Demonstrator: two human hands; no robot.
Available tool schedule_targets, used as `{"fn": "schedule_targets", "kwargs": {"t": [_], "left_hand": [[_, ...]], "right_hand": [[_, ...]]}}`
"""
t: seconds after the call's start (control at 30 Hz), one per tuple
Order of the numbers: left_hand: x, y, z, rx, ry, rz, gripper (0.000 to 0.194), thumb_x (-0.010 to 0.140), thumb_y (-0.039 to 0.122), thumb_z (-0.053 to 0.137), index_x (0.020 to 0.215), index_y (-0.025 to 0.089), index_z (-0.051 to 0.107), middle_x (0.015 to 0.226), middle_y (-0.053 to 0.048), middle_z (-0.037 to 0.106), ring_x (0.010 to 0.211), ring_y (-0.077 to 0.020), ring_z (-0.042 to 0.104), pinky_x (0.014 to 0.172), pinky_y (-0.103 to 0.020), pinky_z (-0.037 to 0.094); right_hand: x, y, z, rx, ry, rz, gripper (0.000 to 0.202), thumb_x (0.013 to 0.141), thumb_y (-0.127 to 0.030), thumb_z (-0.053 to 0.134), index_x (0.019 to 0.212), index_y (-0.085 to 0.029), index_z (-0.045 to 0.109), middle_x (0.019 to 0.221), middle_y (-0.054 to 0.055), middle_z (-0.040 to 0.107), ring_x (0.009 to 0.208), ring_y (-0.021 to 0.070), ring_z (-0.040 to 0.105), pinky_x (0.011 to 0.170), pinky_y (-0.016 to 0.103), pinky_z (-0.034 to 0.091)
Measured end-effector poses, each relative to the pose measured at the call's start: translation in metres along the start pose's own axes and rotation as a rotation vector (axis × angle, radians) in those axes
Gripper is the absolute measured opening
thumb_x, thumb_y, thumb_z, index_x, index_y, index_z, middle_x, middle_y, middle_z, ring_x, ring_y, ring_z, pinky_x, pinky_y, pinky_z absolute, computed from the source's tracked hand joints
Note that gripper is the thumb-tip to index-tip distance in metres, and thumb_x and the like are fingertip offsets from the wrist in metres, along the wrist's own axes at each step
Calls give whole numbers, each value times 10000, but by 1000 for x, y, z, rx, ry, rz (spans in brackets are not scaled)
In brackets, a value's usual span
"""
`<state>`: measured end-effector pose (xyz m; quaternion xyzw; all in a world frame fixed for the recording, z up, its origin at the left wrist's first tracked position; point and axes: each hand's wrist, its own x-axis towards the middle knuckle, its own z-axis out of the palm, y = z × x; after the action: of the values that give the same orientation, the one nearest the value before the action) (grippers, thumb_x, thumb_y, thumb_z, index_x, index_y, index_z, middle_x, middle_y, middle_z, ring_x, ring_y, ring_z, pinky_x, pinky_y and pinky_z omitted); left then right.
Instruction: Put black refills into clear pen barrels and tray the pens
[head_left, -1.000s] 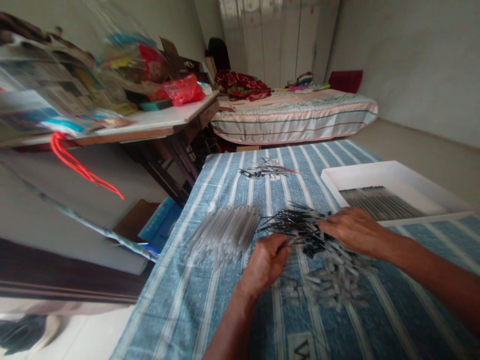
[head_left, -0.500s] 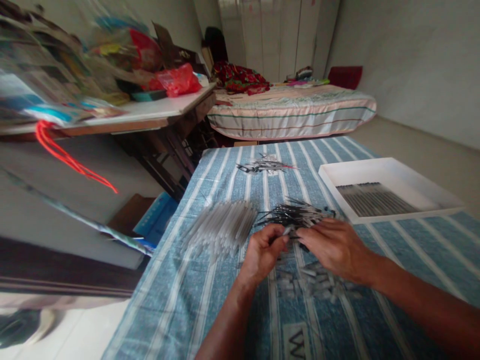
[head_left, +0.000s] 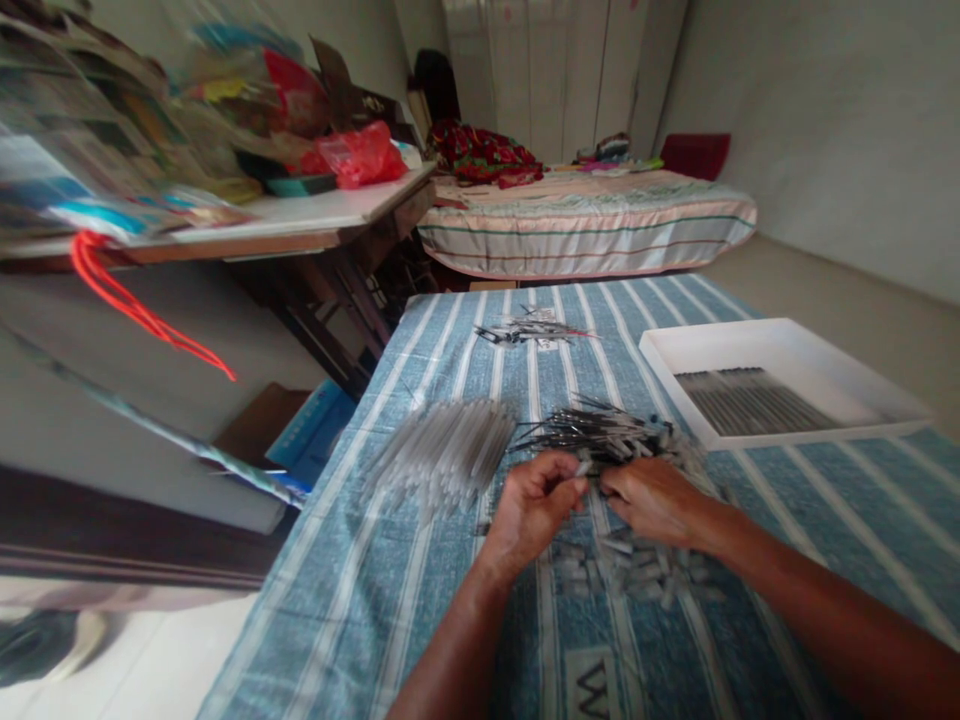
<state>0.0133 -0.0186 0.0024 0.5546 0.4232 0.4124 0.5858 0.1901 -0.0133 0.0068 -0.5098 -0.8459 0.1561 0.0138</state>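
Note:
My left hand (head_left: 534, 505) is closed in a pinch on a small whitish piece (head_left: 583, 468) at the table's middle. Close beside it on the right, my right hand (head_left: 654, 498) has its fingers pressed together; what they hold is hidden. Just beyond both hands lies a pile of thin black refills (head_left: 592, 430). Left of it is a heap of translucent grey tubes (head_left: 446, 455). Short grey pieces (head_left: 645, 570) are scattered below my right hand.
A white tray (head_left: 817, 439) at the right holds a row of grey pens (head_left: 757, 400). Thin black and red parts (head_left: 525, 330) lie at the table's far side. A cluttered desk (head_left: 315, 220) stands left; a bed (head_left: 592, 225) is behind.
My right hand has moved slightly down and turned, with its fingers now more curled. My left hand has stayed almost in place, still pinching.

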Motion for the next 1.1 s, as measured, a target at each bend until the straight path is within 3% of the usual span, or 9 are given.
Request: {"fn": "schedule_targets", "kwargs": {"t": [0.2, 0.33, 0.57, 1.1], "left_hand": [[-2, 2, 2, -33, -39, -24, 130, 746, 258, 626, 783, 141, 586, 594, 19, 580, 516, -85, 508, 483, -188, 377], [-2, 4, 1, -75, -50, -42, 152, 754, 276, 630, 784, 134, 587, 628, 5, 596, 529, -87, 518, 500, -195, 393], [-4, 7, 2, -111, -55, -59, 148, 743, 251, 648, 790, 118, 603, 621, 2, 596, 526, -83, 515, 498, -193, 393], [-3, 5, 4, -77, -123, -63, 61, 723, 180, 648, 759, 131, 647, 670, 14, 584, 563, -77, 513, 546, -192, 422]], "right_hand": [[-4, 7, -4, 986, 152, -72, 100, 819, -254, 487, 828, -158, 515, 694, 8, 643, 520, 97, 565, 541, 218, 443], [-2, 8, 5, 1279, 251, -174, 139, 816, -274, 563, 890, -163, 522, 732, 40, 677, 611, 128, 630, 618, 259, 488], [0, 12, 13, 1327, 310, -143, 142, 737, -273, 680, 775, -171, 588, 608, 18, 678, 543, 134, 637, 552, 231, 500], [-2, 17, 9, 1201, 338, -144, 105, 687, -247, 706, 706, -171, 636, 539, -3, 653, 477, 129, 626, 489, 204, 503]]}}
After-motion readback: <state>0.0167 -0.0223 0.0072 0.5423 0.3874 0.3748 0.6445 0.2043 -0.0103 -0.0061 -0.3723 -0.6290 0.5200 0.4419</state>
